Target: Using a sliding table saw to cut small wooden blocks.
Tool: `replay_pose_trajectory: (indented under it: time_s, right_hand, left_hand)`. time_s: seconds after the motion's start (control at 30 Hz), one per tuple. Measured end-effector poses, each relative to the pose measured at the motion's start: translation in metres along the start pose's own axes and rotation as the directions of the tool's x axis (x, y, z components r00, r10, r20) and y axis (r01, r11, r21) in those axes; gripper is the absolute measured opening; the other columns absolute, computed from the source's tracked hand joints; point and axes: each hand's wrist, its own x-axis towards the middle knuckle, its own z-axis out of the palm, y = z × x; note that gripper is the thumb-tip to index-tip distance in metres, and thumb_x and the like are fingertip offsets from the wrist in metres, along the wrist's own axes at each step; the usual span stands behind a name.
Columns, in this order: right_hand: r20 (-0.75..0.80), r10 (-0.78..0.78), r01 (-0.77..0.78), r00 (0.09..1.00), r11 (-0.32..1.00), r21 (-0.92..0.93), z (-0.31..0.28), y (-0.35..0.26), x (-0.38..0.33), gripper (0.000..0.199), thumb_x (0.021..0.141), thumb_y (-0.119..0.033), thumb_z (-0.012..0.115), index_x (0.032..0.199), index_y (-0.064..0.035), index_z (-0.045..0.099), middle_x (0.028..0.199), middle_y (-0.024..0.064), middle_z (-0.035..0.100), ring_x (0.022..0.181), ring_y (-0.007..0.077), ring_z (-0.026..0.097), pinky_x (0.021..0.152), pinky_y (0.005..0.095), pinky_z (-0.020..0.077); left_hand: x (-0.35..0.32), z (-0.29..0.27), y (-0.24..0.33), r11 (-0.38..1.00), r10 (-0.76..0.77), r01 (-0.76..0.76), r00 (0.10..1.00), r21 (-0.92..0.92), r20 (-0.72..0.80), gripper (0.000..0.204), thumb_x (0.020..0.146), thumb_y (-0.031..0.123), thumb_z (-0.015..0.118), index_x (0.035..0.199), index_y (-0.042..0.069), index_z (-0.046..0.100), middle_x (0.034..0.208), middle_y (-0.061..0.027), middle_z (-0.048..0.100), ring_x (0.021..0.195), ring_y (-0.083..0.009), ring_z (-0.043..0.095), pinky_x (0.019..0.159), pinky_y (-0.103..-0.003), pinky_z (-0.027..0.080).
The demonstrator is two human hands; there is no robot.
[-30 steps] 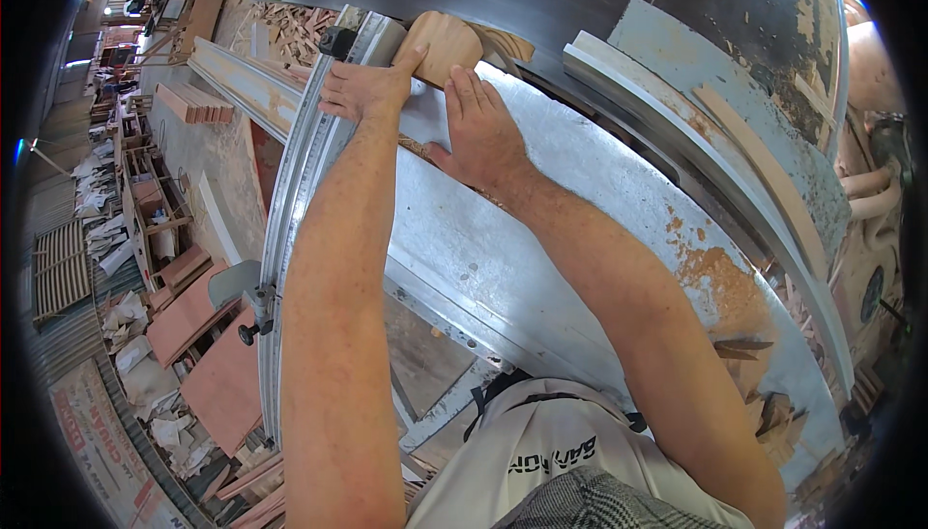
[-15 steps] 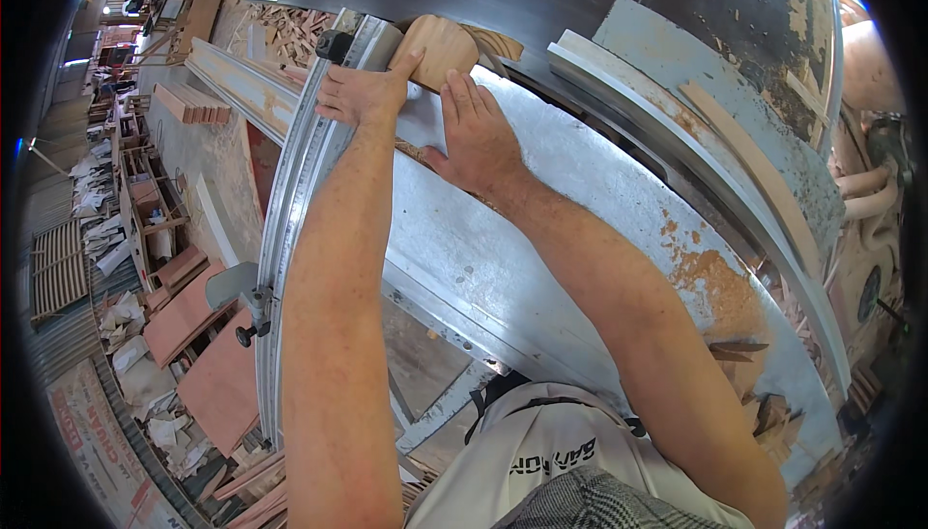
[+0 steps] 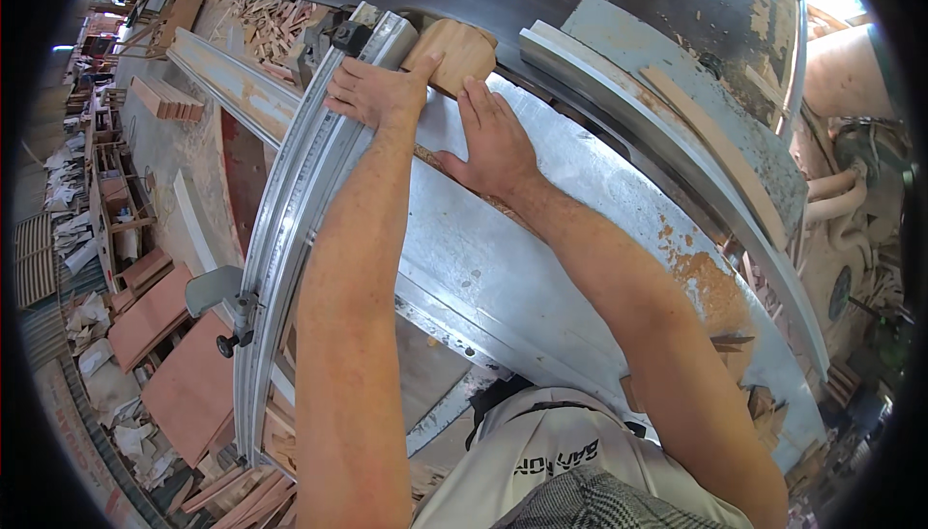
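Note:
A pale wooden block with a rounded outline [image 3: 452, 54] lies at the far end of the silver metal machine table [image 3: 483, 249], against a long metal fence [image 3: 307, 157]. Over the fence my left hand [image 3: 382, 94] hooks its fingers, while its thumb presses on the block's top. My right hand [image 3: 495, 142] rests just nearer to me, fingers straight and the thumb spread, its fingertips touching the block's near edge. What lies under both palms is hidden.
A black clamp knob [image 3: 350, 38] sits at the fence's far end. On the right run a curved-looking metal rail [image 3: 677, 157] and a thin wooden strip [image 3: 715, 152]. Reddish boards [image 3: 193, 384] lie at the left; sawdust [image 3: 710, 287] covers part of the metal table.
The view has shifted. Both hands and the block now appear farther right, closer to the rail. The curved wooden piece beside the block's right side is mostly out of sight.

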Motion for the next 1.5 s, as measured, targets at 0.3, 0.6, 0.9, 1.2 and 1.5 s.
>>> replay_pose_trajectory:
  time_s: [0.3, 0.6, 0.9, 1.2, 1.5]
  right_hand:
    - [-0.169, -0.143, 0.167, 0.975, 0.976, 0.138, 0.01, 0.001, -0.003, 0.064, 0.082, -0.032, 0.08, 0.13, 0.0047, 0.06, 0.127, 0.0224, 0.063, 0.12, 0.0402, 0.06, 0.105, 0.0447, 0.048]
    - [-0.037, 0.673, -0.595, 0.739, 0.677, 0.433, 0.003, 0.015, 0.051, 0.037, 0.086, -0.025, 0.08, 0.111, 0.0004, 0.073, 0.103, 0.0181, 0.072, 0.076, 0.0288, 0.069, 0.072, 0.0401, 0.0547]
    - [-0.41, 0.348, -0.049, 0.843, 0.809, 0.586, 0.003, -0.061, -0.003, 0.017, 0.086, -0.018, 0.079, 0.085, -0.0041, 0.069, 0.098, 0.0142, 0.07, 0.082, 0.0287, 0.07, 0.072, 0.0366, 0.0571]
    - [-0.564, -0.098, 0.32, 0.82, 0.896, 0.309, -0.114, -0.154, -0.088, 0.022, 0.073, -0.004, 0.088, 0.088, -0.0052, 0.071, 0.098, 0.0088, 0.066, 0.077, 0.0224, 0.068, 0.06, 0.0311, 0.0576]
    - [-0.585, -0.342, 0.553, 0.735, 0.802, 0.225, -0.172, -0.232, -0.16, 0.032, 0.073, 0.006, 0.087, 0.098, -0.0021, 0.068, 0.108, 0.0154, 0.064, 0.084, 0.0219, 0.071, 0.066, 0.0301, 0.062]
  left_hand:
    - [-0.006, 0.008, -0.032, 0.97, 0.163, -0.194, 0.966, -0.148, -0.2, 0.126, 0.063, 0.065, 0.088, 0.15, -0.003, 0.029, 0.153, -0.0209, 0.035, 0.15, -0.0401, 0.02, 0.125, -0.057, 0.007]
    - [-0.011, 0.005, -0.038, 0.913, 0.278, -0.327, 0.936, -0.245, -0.215, 0.113, 0.073, 0.056, 0.086, 0.154, 0.0, 0.032, 0.158, -0.0234, 0.029, 0.153, -0.0437, 0.013, 0.125, -0.06, 0.008]
    - [-0.118, -0.001, -0.064, 0.204, 0.216, 0.112, 0.964, -0.973, 0.156, 0.046, 0.107, 0.022, 0.057, 0.145, -0.003, 0.052, 0.139, -0.0209, 0.058, 0.126, -0.0267, 0.057, 0.107, -0.037, 0.045]
    - [-0.217, -0.153, -0.077, -0.372, 0.269, 0.406, 0.908, -0.835, 0.322, 0.04, 0.111, 0.015, 0.048, 0.146, -0.004, 0.05, 0.132, -0.0113, 0.063, 0.115, -0.0138, 0.062, 0.099, -0.029, 0.051]
    - [-0.287, -0.252, -0.115, -0.453, 0.305, 0.29, 0.939, -0.843, 0.16, 0.041, 0.112, 0.017, 0.047, 0.147, -0.003, 0.049, 0.135, -0.0096, 0.062, 0.119, -0.014, 0.061, 0.101, -0.029, 0.05]
